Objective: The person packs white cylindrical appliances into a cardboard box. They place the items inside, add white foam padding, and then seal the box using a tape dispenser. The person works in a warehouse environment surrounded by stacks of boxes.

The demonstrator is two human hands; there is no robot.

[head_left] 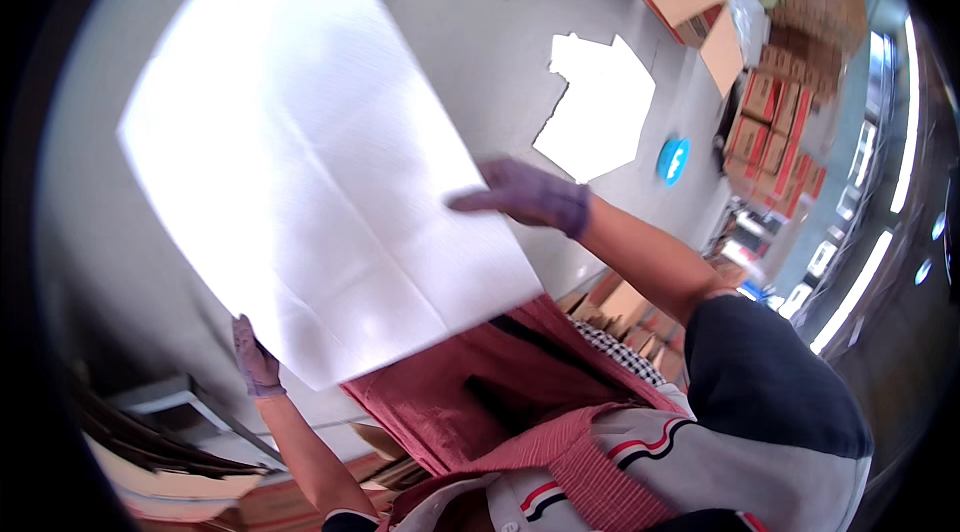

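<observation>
As my right forearm stretches forward, my purple-gloved right hand grips one side edge of a large white sheet, a digit laid over its face — my left hand, lower and fingers up, holds the opposite edge. Beyond my right hand lies a smaller white piece.
</observation>
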